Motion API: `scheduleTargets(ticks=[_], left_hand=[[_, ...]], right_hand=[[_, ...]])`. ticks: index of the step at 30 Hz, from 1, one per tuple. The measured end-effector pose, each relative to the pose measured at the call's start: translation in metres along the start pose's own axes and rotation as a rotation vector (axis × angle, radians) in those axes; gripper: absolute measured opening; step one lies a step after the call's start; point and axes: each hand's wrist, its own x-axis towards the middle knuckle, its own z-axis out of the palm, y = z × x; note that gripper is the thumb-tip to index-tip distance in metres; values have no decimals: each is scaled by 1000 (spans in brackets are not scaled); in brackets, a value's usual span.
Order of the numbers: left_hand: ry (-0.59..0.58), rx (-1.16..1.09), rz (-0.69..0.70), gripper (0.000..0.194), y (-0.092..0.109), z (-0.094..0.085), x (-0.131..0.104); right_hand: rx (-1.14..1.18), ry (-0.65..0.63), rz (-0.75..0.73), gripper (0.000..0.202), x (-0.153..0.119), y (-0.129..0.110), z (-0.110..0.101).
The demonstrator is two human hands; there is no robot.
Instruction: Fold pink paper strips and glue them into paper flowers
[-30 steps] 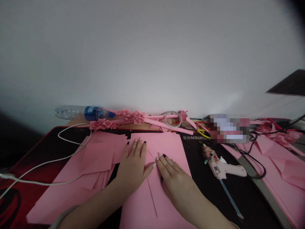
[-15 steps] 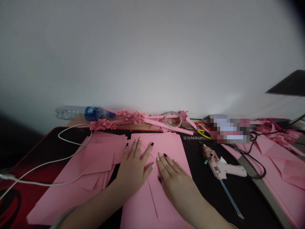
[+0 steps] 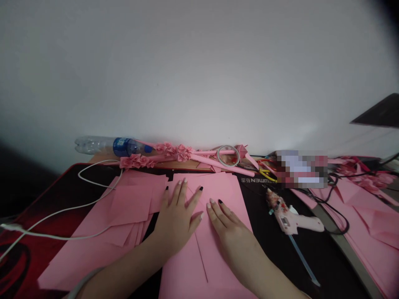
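- Head view: the left hand lies palm down on a pink paper sheet, its fingers fanned wide and its thumb angled out toward the other hand. It grips nothing; the spread probably helps hold the paper flat.
- Right hand rests slantwise on the same paper, fingers extended and close together. No pinch shows, though its thumb is hidden. Placed opposite the left, it seems to brace the other side.
- Between the hands a strip of paper is left uncovered, perhaps so the slanting line down its middle can be seen.
- This paper sits directly before the person on the black desk mat, likely because both arms reach it evenly there.
- Hot glue gun lies on its side to the right, off the paper, with a clear glue stick trailing from its rear; within easy reach, it seems.
- Small pink squares overlap larger sheets at the left, apparently kept as a separate pile. A white cable crosses them.
- Paper flower stems and a plastic bottle lie along the wall, presumably out of the way.
- As for looks, the central paper is plain, matte pink; staggered upper edges suggest several layers. Whether the dark slanting line is a crease or an overlapping edge, I cannot tell.
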Motion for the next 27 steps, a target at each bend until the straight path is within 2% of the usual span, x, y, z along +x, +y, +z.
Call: scheduleTargets(ticks=[6,11,16,23,27], left_hand=[[-13,7,-15,55,3,0,0],[-15,-6,-16,52,3,0,1],[-17,-69,62,50,1,0,4],[-7,-75,142,45,-1,2,4],[-53,-61,167,41,-1,0,4]], right_hand=[[116,-23,20,55,1,-4,-15],[128,14,24,51,2,-3,-9],[102,37,26,49,3,-5,-4],[171,-60,65,54,7,-11,-19],[217,-78,52,55,15,-10,-25]])
